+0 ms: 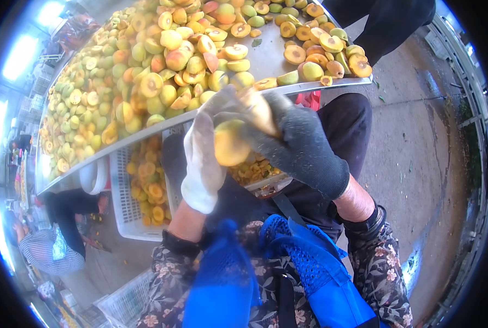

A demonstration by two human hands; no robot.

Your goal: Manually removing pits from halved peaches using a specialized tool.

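Note:
My left hand (201,162), in a white glove with soiled fingers, curls beside a blurred yellow stone fruit (232,143). My right hand (305,141), gloved in dark grey, grips a pale, blurred piece of stone fruit (258,110). The fingertips of both hands meet around these fruits just off the near rim of a metal tray table (145,131). Motion blur hides how each finger lies and whether a tool is held. Beyond the hands, a large heap of whole and halved yellow-green fruits (116,82) covers much of the tray.
More halves (326,49) lie at the tray's right corner. Below stand a white plastic crate (123,197) of halves and another container of fruit pieces (248,170) between the knees. A person in a striped garment (51,252) sits at left. A dark-trousered leg (379,24) is beyond the tray.

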